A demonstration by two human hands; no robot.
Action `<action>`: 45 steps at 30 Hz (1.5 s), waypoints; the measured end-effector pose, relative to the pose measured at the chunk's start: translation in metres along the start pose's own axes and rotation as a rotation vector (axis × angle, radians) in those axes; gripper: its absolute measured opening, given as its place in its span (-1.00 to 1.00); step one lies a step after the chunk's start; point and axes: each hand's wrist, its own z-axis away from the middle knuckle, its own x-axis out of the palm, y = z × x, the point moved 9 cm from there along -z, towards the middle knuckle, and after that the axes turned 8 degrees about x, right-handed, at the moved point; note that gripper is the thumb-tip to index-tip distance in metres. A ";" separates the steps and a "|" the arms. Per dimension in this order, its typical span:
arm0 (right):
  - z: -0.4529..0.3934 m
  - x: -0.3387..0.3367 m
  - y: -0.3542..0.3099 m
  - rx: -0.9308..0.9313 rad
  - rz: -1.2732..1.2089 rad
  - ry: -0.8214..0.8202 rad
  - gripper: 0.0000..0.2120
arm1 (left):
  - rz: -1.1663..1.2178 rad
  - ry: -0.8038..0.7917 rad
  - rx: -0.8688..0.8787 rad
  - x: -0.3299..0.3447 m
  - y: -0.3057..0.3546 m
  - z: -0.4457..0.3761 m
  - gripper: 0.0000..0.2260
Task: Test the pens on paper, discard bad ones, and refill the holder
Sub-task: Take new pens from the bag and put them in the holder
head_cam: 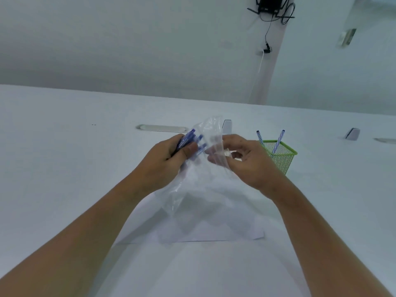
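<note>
My left hand grips a bundle of several blue pens, their ends poking out past my thumb. My right hand pinches the top of a clear plastic bag that hangs down between both hands, above the table. A white sheet of paper lies flat beneath the bag. To the right stands a green mesh pen holder with two blue striped pens leaning in it, just beyond my right hand.
The white table has a cable slot cover behind my hands and small white dividers at the back right. A black router with cables hangs on the far wall.
</note>
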 end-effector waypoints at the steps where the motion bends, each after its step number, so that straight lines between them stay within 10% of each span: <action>1: 0.001 0.005 0.003 0.026 -0.010 -0.029 -0.78 | 0.023 0.012 -0.019 0.000 -0.001 0.001 -0.64; 45: 0.010 0.026 0.019 0.279 -0.203 -0.100 -0.73 | -0.193 0.206 0.143 -0.002 0.008 0.008 -0.71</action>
